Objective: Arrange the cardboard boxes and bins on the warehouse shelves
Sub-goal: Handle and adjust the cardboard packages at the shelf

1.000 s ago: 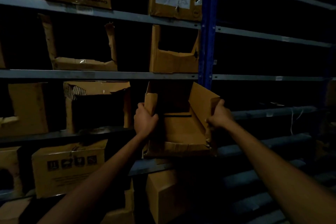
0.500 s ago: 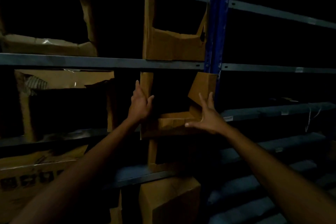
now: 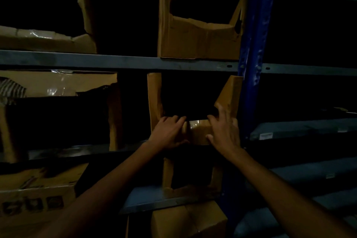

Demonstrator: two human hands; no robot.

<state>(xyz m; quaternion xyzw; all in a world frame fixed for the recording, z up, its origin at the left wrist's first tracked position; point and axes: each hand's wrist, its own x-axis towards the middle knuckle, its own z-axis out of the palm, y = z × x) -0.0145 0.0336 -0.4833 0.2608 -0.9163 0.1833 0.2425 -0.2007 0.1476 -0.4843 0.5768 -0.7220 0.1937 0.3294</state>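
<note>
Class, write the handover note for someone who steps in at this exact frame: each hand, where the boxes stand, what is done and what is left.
Left hand: open, resting on the front lip of the cut-front bin.
Right hand: open, fingers spread, pressing the bin's right front corner.
Position: the bin sits on the shelf beam, close beside the blue upright and under a similar bin.
Done: the bin is on its shelf.
Left: probably push it square and further back, then let go. The depth behind it is too dark to judge.
</note>
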